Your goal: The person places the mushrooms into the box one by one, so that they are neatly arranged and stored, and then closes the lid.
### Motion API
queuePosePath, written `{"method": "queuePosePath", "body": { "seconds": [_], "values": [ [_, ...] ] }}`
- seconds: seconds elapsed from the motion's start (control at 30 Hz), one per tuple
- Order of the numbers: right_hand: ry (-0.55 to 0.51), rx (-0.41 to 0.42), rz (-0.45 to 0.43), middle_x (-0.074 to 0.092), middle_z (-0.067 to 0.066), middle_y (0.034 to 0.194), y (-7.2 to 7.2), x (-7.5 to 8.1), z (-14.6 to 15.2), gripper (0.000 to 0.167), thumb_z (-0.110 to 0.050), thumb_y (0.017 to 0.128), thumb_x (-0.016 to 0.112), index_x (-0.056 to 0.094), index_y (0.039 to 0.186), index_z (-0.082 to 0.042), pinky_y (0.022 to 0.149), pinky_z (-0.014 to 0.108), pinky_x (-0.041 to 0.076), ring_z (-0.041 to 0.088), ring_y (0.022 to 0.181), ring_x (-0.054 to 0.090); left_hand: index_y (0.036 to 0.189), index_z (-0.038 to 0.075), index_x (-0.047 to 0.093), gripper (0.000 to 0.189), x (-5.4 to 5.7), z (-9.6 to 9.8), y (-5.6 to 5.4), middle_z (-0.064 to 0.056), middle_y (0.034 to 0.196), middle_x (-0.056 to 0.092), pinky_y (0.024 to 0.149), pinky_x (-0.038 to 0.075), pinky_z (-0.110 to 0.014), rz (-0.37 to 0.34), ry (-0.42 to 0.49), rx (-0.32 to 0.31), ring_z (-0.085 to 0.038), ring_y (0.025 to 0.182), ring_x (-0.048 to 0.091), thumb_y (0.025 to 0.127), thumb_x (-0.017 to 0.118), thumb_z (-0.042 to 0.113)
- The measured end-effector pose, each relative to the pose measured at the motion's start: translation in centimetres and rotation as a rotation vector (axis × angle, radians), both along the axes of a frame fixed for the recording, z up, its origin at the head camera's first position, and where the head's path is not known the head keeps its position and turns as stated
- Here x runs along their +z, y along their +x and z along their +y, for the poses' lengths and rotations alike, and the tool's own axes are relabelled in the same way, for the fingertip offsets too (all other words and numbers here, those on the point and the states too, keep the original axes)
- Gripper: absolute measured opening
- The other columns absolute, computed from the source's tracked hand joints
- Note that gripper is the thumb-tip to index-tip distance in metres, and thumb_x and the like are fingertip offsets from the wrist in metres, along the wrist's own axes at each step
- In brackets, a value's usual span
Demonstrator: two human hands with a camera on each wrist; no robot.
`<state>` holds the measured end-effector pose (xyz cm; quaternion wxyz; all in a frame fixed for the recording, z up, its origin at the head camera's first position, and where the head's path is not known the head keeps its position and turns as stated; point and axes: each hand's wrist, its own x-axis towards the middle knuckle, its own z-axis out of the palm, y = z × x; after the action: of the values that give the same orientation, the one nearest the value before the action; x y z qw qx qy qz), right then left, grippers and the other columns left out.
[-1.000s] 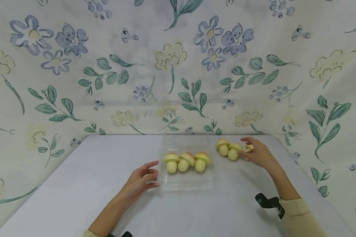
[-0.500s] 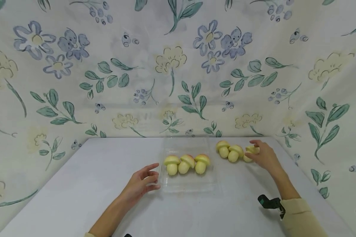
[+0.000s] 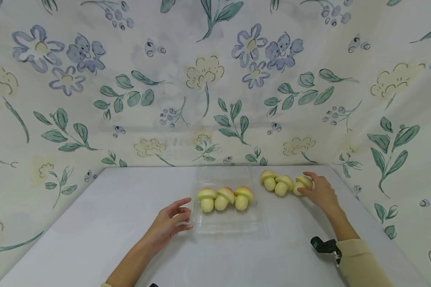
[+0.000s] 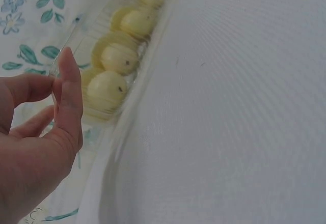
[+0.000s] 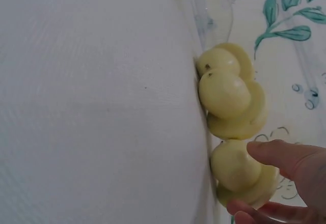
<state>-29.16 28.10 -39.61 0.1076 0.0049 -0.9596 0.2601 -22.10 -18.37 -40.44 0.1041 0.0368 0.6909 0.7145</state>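
My right hand [image 3: 322, 195] has its thumb and fingers around the rightmost pale yellow mushroom [image 3: 303, 184], on the table at the back right. In the right wrist view the thumb lies on the round stem of that mushroom [image 5: 235, 165], with the other fingers by its cap. Two more mushrooms [image 3: 281, 186] lean together just left of it. A clear plastic box [image 3: 230, 227] stands mid-table with three mushrooms [image 3: 221, 199] in a row inside. My left hand [image 3: 170, 221] rests at the box's left side, fingers loosely bent and holding nothing.
The white table [image 3: 233, 259] ends at a flower-patterned cloth [image 3: 208, 99] behind. The box's clear lid [image 3: 224, 173] stands behind the mushrooms. A black wrist device [image 3: 325, 245] sits at the right sleeve.
My right hand has drawn back right and slightly down, from over the rightmost mushroom to around its right side. The left hand has stayed beside the box.
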Motion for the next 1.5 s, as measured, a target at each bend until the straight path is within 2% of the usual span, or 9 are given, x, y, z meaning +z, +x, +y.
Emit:
{"method": "queuePosePath", "body": {
  "seconds": [0.2, 0.5, 0.77, 0.97, 1.2, 1.5],
  "values": [
    [-0.018, 0.013, -0.06, 0.044, 0.041, 0.129, 0.02, -0.31, 0.25, 0.072, -0.033, 0.087, 0.072, 0.037, 0.145, -0.006, 0.079, 0.067, 0.048, 0.059, 0.11, 0.051, 0.149, 0.002, 0.034, 0.059, -0.07, 0.05, -0.2, -0.001, 0.105, 0.05, 0.08, 0.06, -0.028, 0.011, -0.004, -0.021, -0.011, 0.089, 0.054, 0.096, 0.058, 0.005],
    [-0.045, 0.022, -0.081, 0.049, 0.038, 0.122, 0.02, -0.32, 0.1, 0.072, -0.029, 0.084, 0.076, 0.035, 0.138, -0.004, 0.075, 0.054, 0.048, 0.047, 0.101, 0.055, 0.149, 0.004, 0.036, 0.058, -0.23, -0.19, -0.34, -0.001, 0.105, 0.051, 0.08, 0.06, -0.029, -0.009, 0.001, -0.008, -0.011, 0.089, 0.055, 0.095, 0.059, 0.005],
    [-0.015, 0.051, -0.097, 0.048, 0.037, 0.124, -0.23, -0.31, 0.03, 0.072, -0.025, 0.084, 0.075, 0.037, 0.144, -0.007, 0.08, 0.06, 0.048, 0.05, 0.108, 0.053, 0.149, 0.003, 0.034, 0.059, -0.04, -0.24, -0.24, -0.001, 0.105, 0.051, 0.08, 0.06, -0.028, -0.002, 0.006, -0.014, -0.011, 0.088, 0.055, 0.095, 0.058, 0.005],
    [-0.019, 0.048, -0.122, 0.047, 0.037, 0.123, -0.11, -0.24, -0.05, 0.074, -0.027, 0.083, 0.075, 0.037, 0.143, -0.007, 0.077, 0.055, 0.048, 0.046, 0.103, 0.053, 0.15, 0.003, 0.033, 0.06, 0.03, -0.26, -0.15, -0.001, 0.105, 0.051, 0.08, 0.06, -0.027, -0.002, 0.004, -0.024, -0.01, 0.088, 0.055, 0.096, 0.058, 0.005],
    [-0.016, 0.051, -0.123, 0.047, 0.036, 0.124, 0.06, -0.33, -0.03, 0.075, -0.025, 0.083, 0.075, 0.036, 0.144, -0.005, 0.079, 0.056, 0.048, 0.047, 0.105, 0.053, 0.15, 0.003, 0.034, 0.059, 0.0, -0.09, 0.0, -0.001, 0.105, 0.051, 0.081, 0.06, -0.027, -0.007, -0.006, -0.021, -0.01, 0.088, 0.055, 0.096, 0.058, 0.005],
    [-0.047, 0.04, -0.121, 0.046, 0.036, 0.122, -0.32, -0.55, 0.04, 0.075, -0.02, 0.082, 0.075, 0.035, 0.144, -0.003, 0.073, 0.044, 0.048, 0.041, 0.098, 0.052, 0.149, 0.004, 0.037, 0.057, 0.03, -0.01, -0.05, -0.002, 0.105, 0.051, 0.08, 0.06, -0.028, -0.014, -0.011, 0.001, -0.012, 0.089, 0.055, 0.095, 0.057, 0.003]
  ]
}}
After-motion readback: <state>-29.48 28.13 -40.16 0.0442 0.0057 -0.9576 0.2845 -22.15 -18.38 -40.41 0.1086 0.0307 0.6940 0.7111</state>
